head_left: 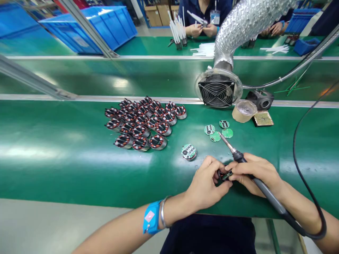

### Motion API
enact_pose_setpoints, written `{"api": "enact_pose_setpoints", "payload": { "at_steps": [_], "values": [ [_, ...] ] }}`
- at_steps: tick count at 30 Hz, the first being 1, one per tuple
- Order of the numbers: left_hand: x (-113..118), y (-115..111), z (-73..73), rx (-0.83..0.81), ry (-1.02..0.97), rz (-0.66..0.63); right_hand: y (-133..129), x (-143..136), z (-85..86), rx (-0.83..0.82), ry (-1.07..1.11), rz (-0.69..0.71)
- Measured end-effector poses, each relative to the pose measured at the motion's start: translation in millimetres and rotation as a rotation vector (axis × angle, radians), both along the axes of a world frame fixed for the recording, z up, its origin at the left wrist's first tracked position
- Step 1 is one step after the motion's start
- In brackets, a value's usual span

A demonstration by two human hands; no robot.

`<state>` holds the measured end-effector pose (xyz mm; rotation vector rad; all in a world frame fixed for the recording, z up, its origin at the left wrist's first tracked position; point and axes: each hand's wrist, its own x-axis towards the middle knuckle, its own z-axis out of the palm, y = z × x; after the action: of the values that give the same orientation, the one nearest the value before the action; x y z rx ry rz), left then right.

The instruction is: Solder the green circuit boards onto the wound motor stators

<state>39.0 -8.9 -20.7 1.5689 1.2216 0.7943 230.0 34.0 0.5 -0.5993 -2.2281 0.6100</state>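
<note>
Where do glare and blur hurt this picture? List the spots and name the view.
Head view: pale glare on the green tabletop at left, a smaller bright patch on the green panel behind it; head view: the blue bin at the upper left edge looks smeared; head view: the soldering iron reads fairly clearly, but the dark piece between left hand and right hand shows little detail.

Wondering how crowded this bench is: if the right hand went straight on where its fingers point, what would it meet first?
The right hand would probably meet the small dark part it touches, then the left hand; depth is unclear.
</note>
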Motion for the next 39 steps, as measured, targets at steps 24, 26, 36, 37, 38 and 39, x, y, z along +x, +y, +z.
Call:
{"api": "enact_pose_setpoints", "payload": {
  "at_steps": [24,26,36,37,38,39],
  "values": [
    [-1.5,-0.9,-3.5,-0.068,-0.208,0.076,-18.7,7.8,5.7,-0.044,-0.268,-0.113],
    [-2.1,2.9,0.1,-0.033,-0.154,0.032,-17.2,7.8,2.9,-0.080,-0.246,-0.111],
    [-12.2,0.3,-4.6,0.190,0.048,0.027,-2.6,14.3,3.1,-0.182,-0.303,-0.007],
    [-12.9,-0.3,-6.1,0.208,0.042,0.043,-1.8,14.0,3.7,-0.188,-0.312,0.002],
    [-13.4,-0.7,-7.4,0.227,0.034,0.059,-1.2,13.6,4.1,-0.189,-0.318,0.007],
    [-13.6,-0.8,-8.6,0.252,0.025,0.078,-0.7,13.2,4.3,-0.185,-0.322,0.012]
  ]
}}
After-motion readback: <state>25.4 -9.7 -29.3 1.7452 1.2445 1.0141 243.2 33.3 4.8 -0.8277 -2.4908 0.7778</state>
